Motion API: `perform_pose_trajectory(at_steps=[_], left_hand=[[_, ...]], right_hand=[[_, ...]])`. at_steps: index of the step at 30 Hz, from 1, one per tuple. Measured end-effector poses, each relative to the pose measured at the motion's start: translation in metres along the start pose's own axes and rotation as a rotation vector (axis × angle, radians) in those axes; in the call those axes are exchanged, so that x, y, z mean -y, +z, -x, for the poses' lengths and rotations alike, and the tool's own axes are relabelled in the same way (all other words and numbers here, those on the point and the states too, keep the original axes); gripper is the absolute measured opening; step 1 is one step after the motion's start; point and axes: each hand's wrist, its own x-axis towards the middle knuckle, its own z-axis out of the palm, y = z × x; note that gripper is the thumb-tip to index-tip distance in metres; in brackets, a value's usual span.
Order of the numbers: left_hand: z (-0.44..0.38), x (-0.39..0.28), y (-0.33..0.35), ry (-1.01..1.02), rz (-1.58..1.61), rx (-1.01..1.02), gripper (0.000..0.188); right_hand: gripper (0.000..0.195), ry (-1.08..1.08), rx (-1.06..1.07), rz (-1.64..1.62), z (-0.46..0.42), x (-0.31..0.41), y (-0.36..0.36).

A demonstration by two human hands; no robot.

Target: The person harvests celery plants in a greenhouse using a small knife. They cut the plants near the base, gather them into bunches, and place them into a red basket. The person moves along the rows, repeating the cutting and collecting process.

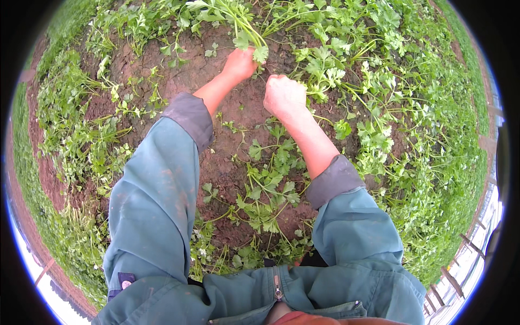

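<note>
My left hand (242,64) is closed around the base of a bunch of leafy celery stalks (248,30). The stalks fan up and away from my fist, and one leaf hangs over the knuckles. Close by on the right, my right hand (285,95) is curled into a fist low over the soil, with its back toward me. Its fingers are hidden, so whether it grips a stem cannot be told. Celery leaves (323,75) spread just beside that wrist. Between my forearms lies bare reddish-brown soil (227,158).
More celery plants (268,187) sprawl below my hands, with flattened clumps (81,122) on the left. Dense growth (422,162) covers the right side. Wooden posts (451,281) stand along the right rim. My teal sleeves (158,178) have rolled grey cuffs.
</note>
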Motion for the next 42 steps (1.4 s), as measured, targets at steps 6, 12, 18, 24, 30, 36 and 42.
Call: perform_pose_trajectory(at_steps=[6,12,18,24,30,36,42], left_hand=[[0.0,-0.017,0.005,-0.038,-0.096,0.005,0.03],[0.004,-0.027,0.006,0.022,-0.157,-0.067,0.02],[0.004,-0.026,0.004,-0.053,-0.169,-0.02,0.03],[0.002,0.014,0.006,0.296,-0.139,0.01,0.059],[0.003,-0.008,0.013,0.215,0.207,-0.018,0.048],[-0.008,-0.003,0.025,-0.251,0.873,0.047,0.014],[-0.008,0.014,0.023,-0.019,0.252,0.094,0.029]], right_hand=[[0.018,0.004,-0.026,0.048,-0.002,-0.004,-0.015],[0.017,0.097,-0.108,-0.032,0.005,-0.023,-0.035],[0.027,-0.109,-0.24,0.246,-0.006,-0.005,0.024],[0.025,-0.101,-0.121,0.203,0.01,0.001,0.021],[0.023,0.15,-0.117,-0.221,0.071,-0.004,-0.027],[0.031,0.153,0.099,-0.489,0.122,0.006,-0.01],[0.02,-0.075,0.13,-0.272,0.092,0.035,0.0]])
